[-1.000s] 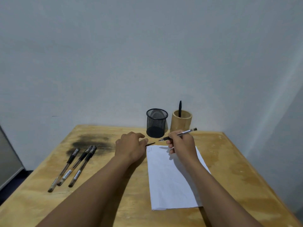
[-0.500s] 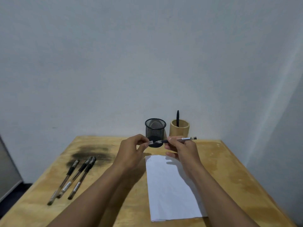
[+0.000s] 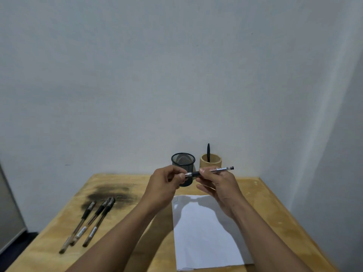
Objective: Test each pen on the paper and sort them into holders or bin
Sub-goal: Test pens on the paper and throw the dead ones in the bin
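Hands have come up off the paper (image 3: pixel 206 228), right hand (image 3: pixel 218 183) pinching the pen (image 3: pixel 211 171) and left hand (image 3: pixel 167 183) pinching its tip, so testing looks done.

Both forearms reached forward, raised and bare. The left hand (image 3: pixel 165 183) curled inward, thumb and forefinger pinched together. The right hand (image 3: pixel 218 181) faced it close by, fingers (image 3: pixel 204 170) folded in a grip, wrist bent slightly.
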Available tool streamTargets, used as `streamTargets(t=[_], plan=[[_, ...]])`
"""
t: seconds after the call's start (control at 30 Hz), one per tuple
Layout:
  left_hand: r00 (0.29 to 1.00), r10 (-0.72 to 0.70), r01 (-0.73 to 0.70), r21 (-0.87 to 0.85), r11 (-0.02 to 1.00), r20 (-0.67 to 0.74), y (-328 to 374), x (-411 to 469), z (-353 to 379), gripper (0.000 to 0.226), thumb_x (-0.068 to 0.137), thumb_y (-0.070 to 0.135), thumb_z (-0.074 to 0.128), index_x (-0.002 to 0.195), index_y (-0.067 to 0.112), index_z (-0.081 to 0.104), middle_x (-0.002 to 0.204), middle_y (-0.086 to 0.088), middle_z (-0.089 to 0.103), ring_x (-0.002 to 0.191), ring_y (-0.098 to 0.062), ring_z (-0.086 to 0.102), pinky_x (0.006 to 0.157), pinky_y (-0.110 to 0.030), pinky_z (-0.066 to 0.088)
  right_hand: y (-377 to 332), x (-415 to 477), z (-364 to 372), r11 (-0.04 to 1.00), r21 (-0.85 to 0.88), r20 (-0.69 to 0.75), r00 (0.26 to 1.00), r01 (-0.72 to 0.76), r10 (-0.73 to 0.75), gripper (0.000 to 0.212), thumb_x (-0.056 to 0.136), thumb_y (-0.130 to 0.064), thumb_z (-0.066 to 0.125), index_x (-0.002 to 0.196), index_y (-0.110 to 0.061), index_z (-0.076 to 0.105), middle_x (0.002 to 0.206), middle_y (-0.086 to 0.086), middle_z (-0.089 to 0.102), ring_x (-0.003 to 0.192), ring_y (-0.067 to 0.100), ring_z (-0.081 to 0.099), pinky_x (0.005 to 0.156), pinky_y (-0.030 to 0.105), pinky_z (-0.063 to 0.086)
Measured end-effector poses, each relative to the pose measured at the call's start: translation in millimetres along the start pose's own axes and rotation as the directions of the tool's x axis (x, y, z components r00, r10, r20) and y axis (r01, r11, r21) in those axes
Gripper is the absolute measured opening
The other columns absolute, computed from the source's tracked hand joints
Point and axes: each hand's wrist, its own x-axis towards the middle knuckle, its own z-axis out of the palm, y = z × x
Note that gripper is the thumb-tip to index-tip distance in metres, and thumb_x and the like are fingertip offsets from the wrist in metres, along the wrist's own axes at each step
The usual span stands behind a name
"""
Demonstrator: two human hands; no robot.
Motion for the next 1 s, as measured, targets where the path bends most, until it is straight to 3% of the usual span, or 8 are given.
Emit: streamTargets(t=[0.37,0.53,0.67,0.73,0.8,0.87,0.93,1.0], plan=[[0.995,-0.039,0.029,-0.1,0.995,-0.095,6,-3,9,0.012,0.091,0.004,0.066,0.088,0.011,0.075,0.078,-0.009,0.076,0.075,-0.015,0.069,0.085,-0.043,0.06,8,-4,2,0.981,0.194,-0.007,0.999,-0.03,0.032,0.014,0.09,-0.003,0.071,0.102,0.003,0.067,0.08,0.014,0.073,0.069,0.019,0.073,0.081,0.034,0.064],[0.998,-0.062,0.062,-0.059,0.996,-0.01,11,-2,11,0.013,0.095,0.011,0.063,0.09,0.017,0.073,0.083,-0.007,0.076,0.085,-0.019,0.072,0.083,-0.039,0.06,6,-4,-7,0.979,0.184,0.005,0.997,-0.083,0.083,0.019,0.09,-0.008,0.073,0.106,0.002,0.069,0.083,0.013,0.075,0.079,0.019,0.075,0.084,0.041,0.063],[0.996,-0.082,0.08,-0.09,0.993,-0.023,22,0,19,0.012,0.096,0.014,0.062,0.093,0.015,0.073,0.087,-0.005,0.076,0.089,-0.019,0.072,0.077,-0.03,0.06,-4,-9,-15,0.983,0.177,-0.047,0.997,-0.056,0.066,0.026,0.089,-0.014,0.076,0.108,0.003,0.071,0.086,0.012,0.075,0.085,0.02,0.072,0.081,0.037,0.063],[0.996,-0.083,0.08,-0.072,0.994,-0.042,26,1,24,0.013,0.095,0.014,0.062,0.09,0.016,0.074,0.084,-0.004,0.076,0.086,-0.021,0.072,0.078,-0.034,0.061,-9,-11,-21,0.995,0.07,-0.152,0.987,0.068,-0.057,0.03,0.086,-0.013,0.079,0.111,-0.002,0.068,0.091,0.009,0.074,0.09,0.022,0.069,0.082,0.035,0.061],[0.997,-0.061,0.061,0.007,0.998,-0.04,27,2,27,0.013,0.094,0.018,0.064,0.087,0.022,0.074,0.08,0.0,0.076,0.086,-0.022,0.072,0.081,-0.04,0.061,-12,-13,-29,0.964,-0.211,-0.25,0.944,0.163,-0.215,0.062,0.082,-0.017,0.084,0.136,-0.014,0.054,0.114,0.004,0.07,0.106,0.02,0.067,0.091,0.035,0.055],[0.999,-0.041,0.043,0.073,0.996,-0.025,31,4,31,0.012,0.092,0.023,0.065,0.085,0.024,0.074,0.079,0.001,0.075,0.085,-0.023,0.072,0.082,-0.047,0.06,-15,-16,-36,0.871,-0.462,-0.277,0.905,0.169,-0.322,0.095,0.081,-0.025,0.085,0.156,-0.029,0.027,0.139,-0.002,0.051,0.127,0.015,0.053,0.104,0.034,0.044],[1.0,-0.026,0.026,0.105,0.994,-0.003,37,5,36,0.011,0.091,0.026,0.065,0.086,0.025,0.075,0.079,0.001,0.075,0.084,-0.021,0.071,0.083,-0.049,0.059,-15,-17,-42,0.739,-0.632,-0.186,0.881,0.231,-0.435,0.083,0.085,-0.027,0.081,0.154,-0.035,0.036,0.151,-0.006,0.045,0.139,0.013,0.043,0.113,0.036,0.039],[1.0,-0.006,0.006,0.139,0.99,-0.002,43,6,41,0.011,0.091,0.027,0.065,0.088,0.026,0.075,0.081,0.005,0.075,0.083,-0.015,0.07,0.083,-0.048,0.058,-14,-13,-46,0.563,-0.768,-0.053,0.845,0.306,-0.532,0.042,0.088,-0.025,0.076,0.127,-0.036,0.068,0.137,-0.008,0.062,0.132,0.016,0.052,0.11,0.04,0.044]])
